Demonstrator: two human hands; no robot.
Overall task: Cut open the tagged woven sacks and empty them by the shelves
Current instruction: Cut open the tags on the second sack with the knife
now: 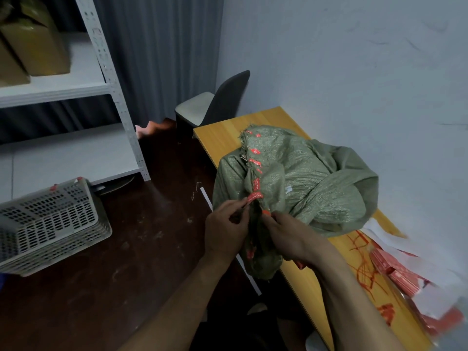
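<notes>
Tightly, left hand (225, 226) pinches a red tag (254, 198), right hand (291, 236) clamps the green sack (316, 178), contents hidden.

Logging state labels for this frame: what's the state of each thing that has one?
green sack: lies on wooden table, one end hanging over the edge, tagged seam looks closed.
red tag: on the seam, pinched by left hand.
right hand: grips the seam beside it.
basket: on the floor, seemingly upturned.
shelf: holds brown packages.
</notes>
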